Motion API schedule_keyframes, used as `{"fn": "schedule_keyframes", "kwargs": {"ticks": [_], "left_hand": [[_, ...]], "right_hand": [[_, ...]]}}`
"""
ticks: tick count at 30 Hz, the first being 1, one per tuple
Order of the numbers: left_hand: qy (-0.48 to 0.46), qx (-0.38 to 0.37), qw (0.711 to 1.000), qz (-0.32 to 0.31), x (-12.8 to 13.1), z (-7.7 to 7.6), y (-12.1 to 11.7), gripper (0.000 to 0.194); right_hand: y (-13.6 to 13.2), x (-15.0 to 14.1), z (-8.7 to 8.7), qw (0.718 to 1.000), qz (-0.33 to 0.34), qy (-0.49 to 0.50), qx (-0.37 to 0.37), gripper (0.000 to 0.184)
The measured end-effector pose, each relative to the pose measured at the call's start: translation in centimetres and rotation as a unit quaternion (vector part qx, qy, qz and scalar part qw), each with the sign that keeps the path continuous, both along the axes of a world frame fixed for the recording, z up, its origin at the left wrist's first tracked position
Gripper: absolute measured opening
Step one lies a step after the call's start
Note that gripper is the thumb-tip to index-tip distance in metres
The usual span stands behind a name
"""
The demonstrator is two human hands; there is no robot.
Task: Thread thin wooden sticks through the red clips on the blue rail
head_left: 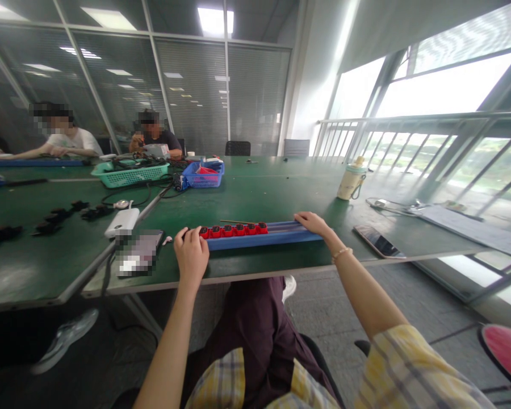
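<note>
Left hand [191, 250] is curling over the near-left end of a long, narrow blue tray [264, 241], gripping it; right hand [313, 222] is bending over the other end, apparently gripping too, thumb hidden. The tray is lying along the table edge, spanning hand to hand; holding both ends is probably keeping it level and steady.

Six or so red, square, black-topped pieces [239, 229] are sitting in a row beside the left hand, the row stopping short of the right. Beyond them, between the hands, a thin brown stick [234, 221] is lying just behind the tray.

Right of the right hand, a dark flat phone [378, 241] is resting, likely kept clear of the work. Beyond the left hand, a white rounded box [122, 222]; beyond the right, a cream bottle [351, 180] is standing upright.

Farther off, a blue plastic basket [203, 177] and green plastic basket [130, 175] are holding loose items, presumably for shared reach.
</note>
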State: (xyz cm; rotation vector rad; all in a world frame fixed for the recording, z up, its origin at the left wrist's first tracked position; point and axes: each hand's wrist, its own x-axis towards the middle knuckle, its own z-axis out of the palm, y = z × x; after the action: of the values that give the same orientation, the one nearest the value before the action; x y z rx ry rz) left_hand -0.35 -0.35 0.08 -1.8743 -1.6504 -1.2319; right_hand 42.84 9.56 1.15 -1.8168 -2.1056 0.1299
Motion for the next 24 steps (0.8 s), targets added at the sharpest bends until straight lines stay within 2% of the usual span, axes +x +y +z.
{"fn": "schedule_keyframes", "kwargs": {"ticks": [4, 8, 13, 16, 24], "left_hand": [[0.001, -0.001, 1.0, 0.002, 0.0, 0.0, 0.0, 0.038], [0.006, -0.003, 1.0, 0.005, -0.1, -0.1, 0.0, 0.039], [0.002, 0.001, 1.0, 0.001, 0.0, -0.1, 0.0, 0.038], [0.004, 0.001, 1.0, 0.003, 0.0, -0.1, 0.0, 0.039], [0.006, 0.003, 1.0, 0.004, 0.2, 0.2, -0.1, 0.039]], "right_hand": [[-0.4, -0.4, 0.4, 0.998, 0.05, 0.008, -0.034, 0.057], [-0.5, -0.9, 0.6, 0.997, 0.021, -0.033, -0.071, 0.072], [-0.3, -1.4, 1.4, 0.992, 0.019, -0.013, -0.122, 0.084], [-0.2, -1.5, 1.7, 0.99, 0.013, -0.016, -0.136, 0.085], [-0.2, -1.3, 1.4, 0.99, 0.022, -0.056, -0.129, 0.073]]}}
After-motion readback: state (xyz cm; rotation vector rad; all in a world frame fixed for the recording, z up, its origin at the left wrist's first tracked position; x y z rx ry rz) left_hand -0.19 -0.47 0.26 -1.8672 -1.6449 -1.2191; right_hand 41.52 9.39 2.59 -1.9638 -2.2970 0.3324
